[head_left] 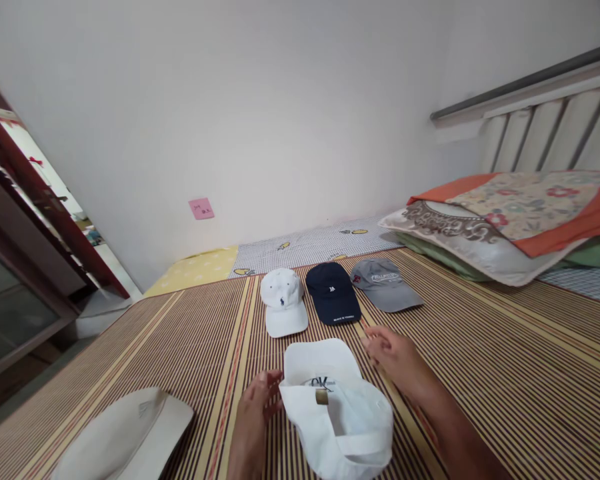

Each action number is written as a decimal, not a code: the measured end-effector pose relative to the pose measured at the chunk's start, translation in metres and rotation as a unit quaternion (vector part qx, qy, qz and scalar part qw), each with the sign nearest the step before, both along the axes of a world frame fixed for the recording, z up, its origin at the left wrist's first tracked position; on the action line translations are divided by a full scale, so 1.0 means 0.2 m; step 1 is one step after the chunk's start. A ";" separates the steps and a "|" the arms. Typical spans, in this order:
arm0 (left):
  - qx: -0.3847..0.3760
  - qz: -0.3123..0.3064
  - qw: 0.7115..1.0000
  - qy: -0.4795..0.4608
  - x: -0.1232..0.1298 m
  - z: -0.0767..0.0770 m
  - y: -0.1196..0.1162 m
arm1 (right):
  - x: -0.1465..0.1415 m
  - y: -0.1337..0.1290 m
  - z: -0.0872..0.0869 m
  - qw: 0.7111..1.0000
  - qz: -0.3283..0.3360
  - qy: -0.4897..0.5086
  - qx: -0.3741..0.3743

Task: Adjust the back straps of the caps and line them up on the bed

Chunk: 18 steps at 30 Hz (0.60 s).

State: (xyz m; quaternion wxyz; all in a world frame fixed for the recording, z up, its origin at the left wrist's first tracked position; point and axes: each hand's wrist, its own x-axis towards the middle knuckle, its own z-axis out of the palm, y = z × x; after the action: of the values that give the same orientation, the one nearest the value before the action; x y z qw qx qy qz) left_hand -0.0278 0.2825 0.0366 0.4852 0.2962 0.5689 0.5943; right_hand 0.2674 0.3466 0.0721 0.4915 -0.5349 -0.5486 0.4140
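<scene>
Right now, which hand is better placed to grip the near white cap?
Left, probably. The left hand has its fingertips at the near white cap's left edge, contact unclear; the right hand is off the brim's right side, mat visible between.

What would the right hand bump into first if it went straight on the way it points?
The right hand would probably meet the dark navy fabric cap first, at its brim. Its height above the brown-and-tan striped mat is unclear, so it might pass over.
</scene>
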 end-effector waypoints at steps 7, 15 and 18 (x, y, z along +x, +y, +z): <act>0.018 0.051 0.997 -0.057 -0.04 -0.02 0.00 | 0.03 -0.16 0.32 0.919 -0.269 0.175 0.229; -0.022 0.117 0.984 -0.135 -0.08 -0.02 0.02 | -0.02 -0.33 0.53 0.852 -0.319 0.215 0.354; -0.035 0.126 0.977 -0.170 -0.08 -0.01 0.02 | -0.03 -0.38 0.57 0.837 -0.332 0.211 0.379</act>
State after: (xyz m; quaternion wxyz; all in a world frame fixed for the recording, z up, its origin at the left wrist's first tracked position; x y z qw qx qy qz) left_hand -0.0434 0.2866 0.0350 0.5060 0.1000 0.5312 0.6722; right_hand 0.2606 0.2711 0.1853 0.8677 -0.3563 -0.3352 0.0879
